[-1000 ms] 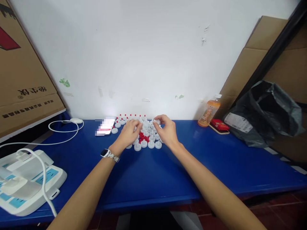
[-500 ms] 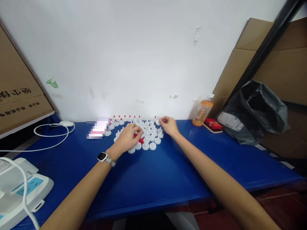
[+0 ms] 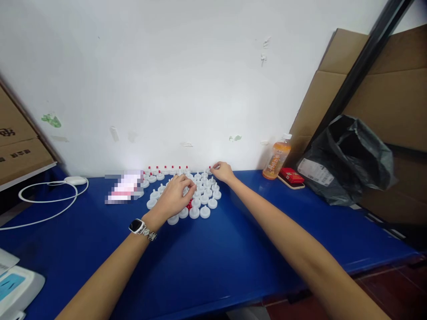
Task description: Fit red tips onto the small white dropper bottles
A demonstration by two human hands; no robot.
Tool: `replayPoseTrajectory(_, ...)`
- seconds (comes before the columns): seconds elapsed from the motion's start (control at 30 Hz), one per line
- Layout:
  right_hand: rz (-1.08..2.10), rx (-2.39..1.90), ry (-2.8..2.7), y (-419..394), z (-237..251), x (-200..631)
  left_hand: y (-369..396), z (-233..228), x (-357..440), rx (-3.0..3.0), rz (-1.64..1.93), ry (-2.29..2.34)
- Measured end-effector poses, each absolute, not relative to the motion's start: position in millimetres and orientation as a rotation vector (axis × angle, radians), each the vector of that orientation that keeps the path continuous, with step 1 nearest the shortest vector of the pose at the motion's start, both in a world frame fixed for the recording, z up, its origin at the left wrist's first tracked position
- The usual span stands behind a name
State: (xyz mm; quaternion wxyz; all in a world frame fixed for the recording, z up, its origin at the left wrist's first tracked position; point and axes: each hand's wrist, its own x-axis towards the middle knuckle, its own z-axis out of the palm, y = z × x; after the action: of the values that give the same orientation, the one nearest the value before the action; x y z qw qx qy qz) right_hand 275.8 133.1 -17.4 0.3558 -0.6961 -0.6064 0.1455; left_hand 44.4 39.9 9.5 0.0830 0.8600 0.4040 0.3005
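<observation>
Right hand (image 3: 223, 172) is out at the far end of the back row, fingers pinched together on what looks like one white cap (image 3: 211, 169) with a red tip. It's too small for me to swear the piece is actually gripped and not just touched. Left hand (image 3: 176, 194) sits curled over the middle of the pile, fingertips down by the little red tips (image 3: 190, 205), and I can't tell if it's got one between the fingers or is only poking at them. There's a watch (image 3: 136, 226) on that wrist.

The caps (image 3: 204, 195) are bunched in a loose cluster on the blue table (image 3: 213, 253), with a neater line of finished ones (image 3: 167, 170) up along the wall.

My two cents on doing this bit well: set the cap flat on its wide base, right beside the last one in the row, and let go straight up so it doesn't knock its neighbour over. With the left, grab a single red tip, not a clump, since they're tiny and will scatter.

Off to the side: phone (image 3: 123, 189), orange bottle (image 3: 276, 159), red pack (image 3: 291, 175), black bag (image 3: 347, 160), white cable (image 3: 50, 195).
</observation>
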Motion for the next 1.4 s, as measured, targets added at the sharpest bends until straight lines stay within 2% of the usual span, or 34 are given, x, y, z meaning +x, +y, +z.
replayPoseTrajectory(0.13,0.422,-1.821,-1.557,151.4,-23.1,269.8,36.5,5.5,38.5,2.567,0.896,1.18)
replayPoseTrajectory(0.3,0.35,-1.735,-1.541,136.2,-17.0,260.8,31.8,13.4,27.1,2.482,1.078,1.175)
replayPoseTrajectory(0.43,0.189,-1.354,-1.603,89.9,-0.9,243.3,28.6,20.2,20.7,2.425,1.216,1.18)
replayPoseTrajectory(0.53,0.364,-1.097,-1.721,47.7,9.2,219.6,23.6,20.1,20.0,2.408,1.272,1.187)
replayPoseTrajectory(0.63,0.373,-0.992,-1.776,15.1,13.1,196.3,14.9,18.2,18.3,2.477,1.234,1.18)
replayPoseTrajectory(0.87,0.372,-0.955,-1.736,-12.5,9.7,177.2,-0.1,18.5,8.4,2.712,1.054,1.151)
replayPoseTrajectory(1.23,0.081,-0.836,-1.8,-19.9,8.0,176.3,-0.4,6.9,33.9,2.075,1.327,1.166)
replayPoseTrajectory(1.4,0.231,-0.886,-1.73,-20.7,0.8,176.5,-8.8,19.8,19.0,2.482,1.062,1.215)
